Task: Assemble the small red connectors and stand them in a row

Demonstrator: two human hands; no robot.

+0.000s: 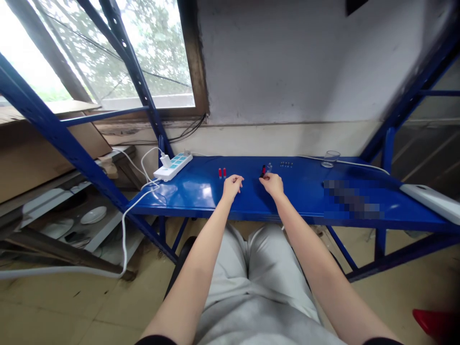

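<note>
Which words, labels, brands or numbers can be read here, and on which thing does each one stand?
No text can be read.
On the white power strip, any marking is too small to read.
On the small red parts, no legible mark shows.
On the blue shelf, one patch on its right side is blurred out and unreadable.
</note>
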